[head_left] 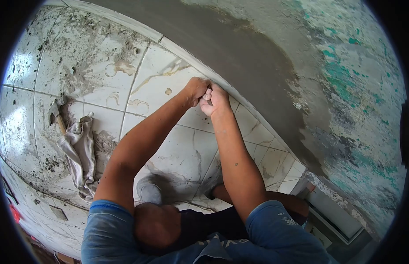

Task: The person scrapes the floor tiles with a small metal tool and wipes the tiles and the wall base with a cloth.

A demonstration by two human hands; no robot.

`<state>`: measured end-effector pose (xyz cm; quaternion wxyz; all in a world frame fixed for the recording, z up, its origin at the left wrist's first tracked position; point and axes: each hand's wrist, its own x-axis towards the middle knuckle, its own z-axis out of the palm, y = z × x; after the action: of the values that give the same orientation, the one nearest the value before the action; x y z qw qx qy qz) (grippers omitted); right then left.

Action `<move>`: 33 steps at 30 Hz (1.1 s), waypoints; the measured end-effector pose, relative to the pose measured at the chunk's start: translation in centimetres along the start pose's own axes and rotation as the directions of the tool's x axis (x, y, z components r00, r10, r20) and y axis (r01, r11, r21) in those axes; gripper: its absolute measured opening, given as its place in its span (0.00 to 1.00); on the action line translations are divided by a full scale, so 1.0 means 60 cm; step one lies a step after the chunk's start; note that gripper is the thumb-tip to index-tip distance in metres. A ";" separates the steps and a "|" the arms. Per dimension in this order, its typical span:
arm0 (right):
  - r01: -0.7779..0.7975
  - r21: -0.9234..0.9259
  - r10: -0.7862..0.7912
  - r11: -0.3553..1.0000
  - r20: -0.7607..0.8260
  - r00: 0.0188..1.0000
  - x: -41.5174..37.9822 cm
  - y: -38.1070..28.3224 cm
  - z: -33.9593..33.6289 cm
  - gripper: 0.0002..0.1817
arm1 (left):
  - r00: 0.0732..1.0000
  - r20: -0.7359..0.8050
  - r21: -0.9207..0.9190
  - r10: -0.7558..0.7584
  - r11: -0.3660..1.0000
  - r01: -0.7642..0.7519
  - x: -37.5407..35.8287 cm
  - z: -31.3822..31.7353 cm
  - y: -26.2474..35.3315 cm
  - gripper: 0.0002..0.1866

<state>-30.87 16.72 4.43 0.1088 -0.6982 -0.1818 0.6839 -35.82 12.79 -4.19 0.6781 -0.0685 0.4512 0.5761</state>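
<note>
My left hand (196, 90) and my right hand (218, 100) meet low by the foot of the wall, close against the pale skirting strip (186, 56). The fingers of both hands are curled in and pressed together. Pale dust or plaster coats the fingers of my right hand. Whatever lies between the fingers, if anything, is hidden. Beneath the hands are white marbled floor tiles (169, 145) with stains. Beside them rises the wall with a band of smooth grey mortar (253, 57).
At the left a hammer (57, 115) with a wooden handle lies partly under a dirty cloth (83, 147). Grit and crumbled mortar (87, 42) cover the floor at upper left. My shoe (149, 190) is below my arms. Peeling green paint (341, 83) marks the wall at right.
</note>
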 end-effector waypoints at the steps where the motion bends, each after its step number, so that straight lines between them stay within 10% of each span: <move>1: -0.004 -0.011 0.004 1.000 -0.004 1.000 0.001 -0.004 0.008 0.13 | 0.994 -0.002 -0.052 -0.106 0.993 0.106 0.009 -0.002 0.002 0.11; 5: -0.068 -0.052 0.065 0.996 -0.060 0.996 0.014 -0.030 0.027 0.14 | 0.988 -0.006 -0.143 -0.154 0.978 0.151 0.007 0.006 0.028 0.09; 10: -0.068 -0.093 0.052 0.993 -0.167 0.985 0.012 -0.018 0.027 0.12 | 0.995 -0.081 0.247 -0.061 0.966 0.079 -0.032 0.009 0.050 0.09; 12: 0.040 -0.303 -0.054 0.952 -0.039 0.998 0.017 0.025 -0.016 0.14 | 0.995 -0.091 0.796 0.032 0.603 0.054 -0.055 -0.016 0.043 0.13; 16: 0.114 -0.308 -0.128 0.945 -0.027 0.991 0.012 0.049 -0.046 0.15 | 0.999 -0.031 0.741 0.006 0.672 0.019 -0.166 -0.063 0.034 0.16; 20: 0.195 -0.178 -0.179 0.965 0.099 0.979 0.014 0.062 -0.065 0.15 | 0.993 -0.095 0.901 0.072 0.430 0.055 -0.244 -0.098 0.064 0.15; 23: 0.188 0.084 -0.197 0.979 0.109 0.974 0.050 0.098 -0.050 0.15 | 0.892 0.393 0.887 0.224 -0.348 -0.303 -0.275 -0.133 0.113 0.10; 24: 0.176 0.075 -0.185 0.982 0.141 0.973 0.044 0.099 -0.040 0.15 | 0.899 0.304 0.939 0.315 -0.257 -0.227 -0.318 -0.099 0.143 0.09; 25: 0.171 0.134 -0.184 0.976 0.095 0.978 0.036 0.098 -0.033 0.15 | 0.768 0.580 0.700 0.272 -0.648 -0.300 -0.325 -0.107 0.164 0.10; 26: 0.165 0.189 -0.176 0.968 0.041 0.984 0.026 0.102 -0.032 0.17 | 0.856 0.433 0.774 0.281 -0.603 -0.193 -0.334 -0.114 0.181 0.10; 27: 0.188 0.129 -0.194 0.974 0.040 0.980 0.022 0.103 -0.025 0.18 | 0.879 0.088 0.973 0.469 -0.231 0.026 -0.363 -0.086 0.193 0.11; 30: 0.175 0.113 -0.176 0.978 0.002 0.984 0.002 0.089 -0.018 0.21 | 0.879 -0.130 0.951 0.459 -0.192 0.241 -0.442 -0.010 0.225 0.12; 33: 0.157 0.199 -0.151 0.967 -0.045 0.988 0.002 0.065 -0.028 0.19 | 0.924 -0.022 0.946 0.382 -0.291 0.142 -0.466 0.005 0.204 0.14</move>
<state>-28.78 13.40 2.83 0.2344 -0.6772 -0.1636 0.6780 -44.02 -3.14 20.52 0.3081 0.4533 0.8359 0.0300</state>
